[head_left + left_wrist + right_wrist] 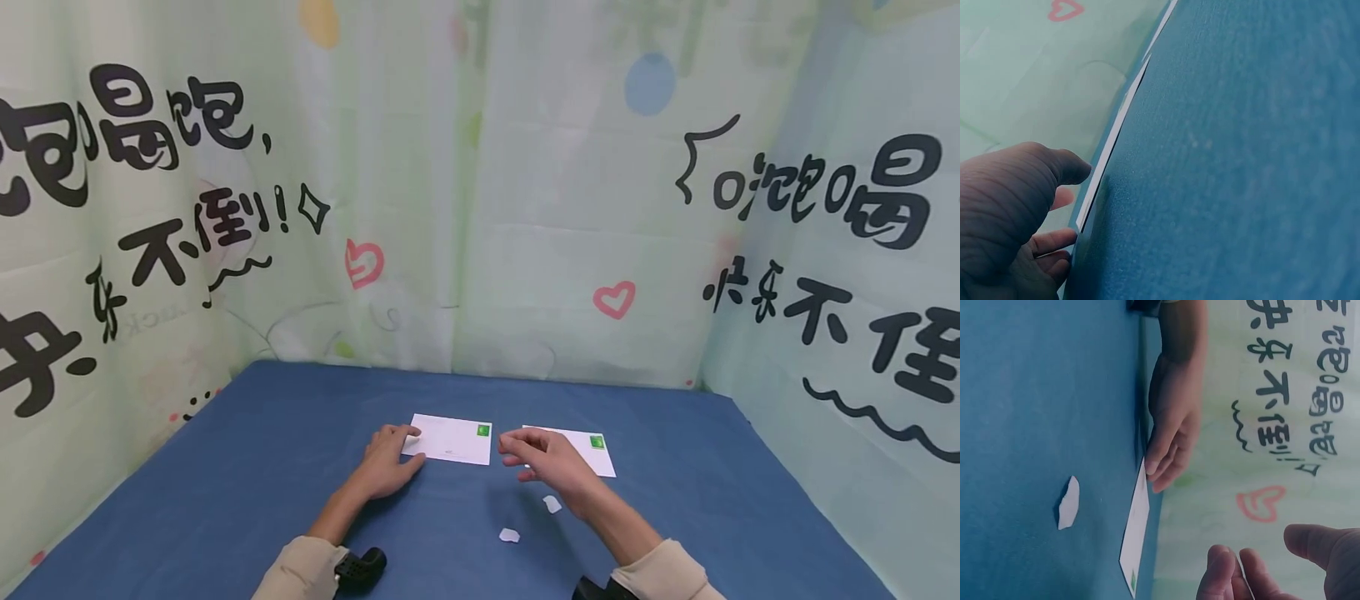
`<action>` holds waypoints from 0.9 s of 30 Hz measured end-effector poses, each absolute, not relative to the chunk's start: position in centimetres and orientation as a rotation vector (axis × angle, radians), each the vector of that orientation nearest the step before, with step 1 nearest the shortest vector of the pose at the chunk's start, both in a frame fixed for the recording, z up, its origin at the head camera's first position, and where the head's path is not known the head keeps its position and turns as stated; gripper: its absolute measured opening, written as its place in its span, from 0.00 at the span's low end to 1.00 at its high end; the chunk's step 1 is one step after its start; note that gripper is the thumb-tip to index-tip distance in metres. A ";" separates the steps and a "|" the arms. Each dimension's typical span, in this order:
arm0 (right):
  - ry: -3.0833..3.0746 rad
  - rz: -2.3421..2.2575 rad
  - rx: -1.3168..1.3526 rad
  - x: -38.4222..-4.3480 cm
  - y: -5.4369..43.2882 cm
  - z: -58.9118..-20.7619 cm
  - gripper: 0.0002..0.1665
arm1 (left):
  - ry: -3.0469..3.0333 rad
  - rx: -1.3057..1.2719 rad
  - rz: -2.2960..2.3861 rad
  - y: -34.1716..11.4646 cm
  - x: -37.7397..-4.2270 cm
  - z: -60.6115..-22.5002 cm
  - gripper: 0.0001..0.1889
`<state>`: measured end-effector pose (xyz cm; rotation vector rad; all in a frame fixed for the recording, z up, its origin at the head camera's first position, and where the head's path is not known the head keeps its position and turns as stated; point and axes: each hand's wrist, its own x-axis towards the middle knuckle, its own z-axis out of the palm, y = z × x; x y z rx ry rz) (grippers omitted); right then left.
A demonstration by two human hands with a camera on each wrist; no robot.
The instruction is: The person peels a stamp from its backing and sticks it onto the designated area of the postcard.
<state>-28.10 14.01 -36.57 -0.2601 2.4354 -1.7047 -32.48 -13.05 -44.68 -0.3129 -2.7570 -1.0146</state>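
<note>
My left hand (386, 462) rests at the left end of a white envelope (450, 440), thumb and fingers spread around its corner. A green stamp (483, 430) sits at that envelope's upper right. In the left wrist view the envelope (1110, 147) is seen edge-on beside my thumb. My right hand (551, 462) hovers above a second envelope (598, 461), covering its left part; this one also bears a green stamp (597, 442). The right wrist view shows the right thumb (1310, 544) apart from the loosely bent fingers, with nothing visible held.
Two small white paper scraps (552, 504) (509, 535) lie on the blue tablecloth (300, 417), nearer me than the envelopes. A pale green curtain (525, 250) with black lettering and pink hearts surrounds the table at the back and sides.
</note>
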 end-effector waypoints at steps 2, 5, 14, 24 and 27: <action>2.412 -1.698 -0.287 -27.5 14.3 -36.4 0.27 | -2.755 -0.310 -1.012 -13.2 -32.5 -44.7 0.21; 2.383 -1.692 -0.313 -26.6 14.7 -36.3 0.28 | -2.757 -0.307 -1.001 -13.4 -32.6 -44.7 0.21; 2.355 -1.676 -0.345 -24.5 15.6 -36.0 0.27 | -2.759 -0.296 -1.010 -13.7 -32.4 -44.5 0.22; 2.522 -1.544 -0.496 -22.6 16.8 -36.3 0.21 | -2.717 -0.359 -1.033 -13.1 -31.8 -43.5 0.21; 2.614 -1.476 -0.570 -22.1 17.2 -36.5 0.20 | -2.707 -0.422 -1.010 -12.3 -31.3 -42.9 0.21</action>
